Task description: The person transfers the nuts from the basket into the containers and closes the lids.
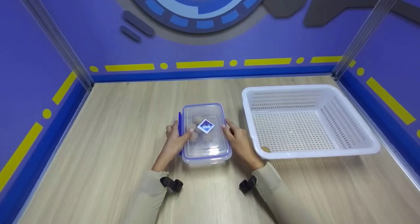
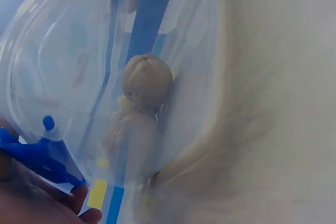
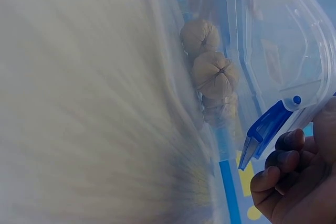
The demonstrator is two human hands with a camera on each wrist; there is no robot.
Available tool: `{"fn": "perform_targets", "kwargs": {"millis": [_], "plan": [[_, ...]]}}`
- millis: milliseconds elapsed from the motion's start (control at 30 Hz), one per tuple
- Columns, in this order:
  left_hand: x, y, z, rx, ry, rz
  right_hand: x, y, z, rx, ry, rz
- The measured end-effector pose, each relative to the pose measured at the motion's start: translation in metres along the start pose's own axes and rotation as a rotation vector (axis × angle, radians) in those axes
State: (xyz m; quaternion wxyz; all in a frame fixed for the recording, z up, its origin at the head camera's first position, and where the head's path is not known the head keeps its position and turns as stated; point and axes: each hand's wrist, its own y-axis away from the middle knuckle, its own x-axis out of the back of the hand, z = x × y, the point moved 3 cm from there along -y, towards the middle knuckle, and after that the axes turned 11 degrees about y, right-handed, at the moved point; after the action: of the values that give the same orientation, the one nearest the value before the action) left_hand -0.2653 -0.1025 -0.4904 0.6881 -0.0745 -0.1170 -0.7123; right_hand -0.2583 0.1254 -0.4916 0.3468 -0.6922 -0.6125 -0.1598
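Note:
A clear plastic food container (image 1: 204, 148) with a blue-rimmed lid and a diamond-shaped label lies between both hands. Several pale-brown, walnut-like balls (image 3: 215, 74) show through its wall, bunched together. My left hand (image 1: 174, 140) grips the left side, its thumb over the lid and its fingers by a blue clip (image 2: 44, 156). On the opposite side my right hand (image 1: 241, 141) holds the edge, thumb at the lid's rim. Near its curled fingers (image 3: 265, 179), another blue clip (image 3: 268, 129) angles out from the wall.
To the right stands a white perforated basket (image 1: 344, 151), with a small brownish piece (image 1: 265, 149) in its near left corner. The wood-grain table (image 1: 108, 135) is bounded by blue panels (image 1: 197, 50) at the back and both sides.

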Motion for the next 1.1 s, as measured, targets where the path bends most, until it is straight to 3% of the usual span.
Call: {"fn": "perform_targets", "kwargs": {"millis": [233, 467, 867, 1100], "plan": [[-0.005, 0.000, 0.000, -0.013, 0.097, 0.017, -0.001, 0.001, 0.001, -0.021, -0.009, -0.010], [-0.012, 0.003, -0.001, -0.010, 0.244, -0.014, -0.001, 0.001, 0.001, -0.016, -0.014, -0.005], [-0.013, 0.002, 0.002, 0.011, 0.235, -0.040, -0.002, 0.000, 0.002, -0.017, -0.024, -0.009], [-0.015, 0.003, 0.004, -0.023, 0.236, -0.049, -0.002, 0.002, 0.002, -0.036, -0.025, -0.014]]}}
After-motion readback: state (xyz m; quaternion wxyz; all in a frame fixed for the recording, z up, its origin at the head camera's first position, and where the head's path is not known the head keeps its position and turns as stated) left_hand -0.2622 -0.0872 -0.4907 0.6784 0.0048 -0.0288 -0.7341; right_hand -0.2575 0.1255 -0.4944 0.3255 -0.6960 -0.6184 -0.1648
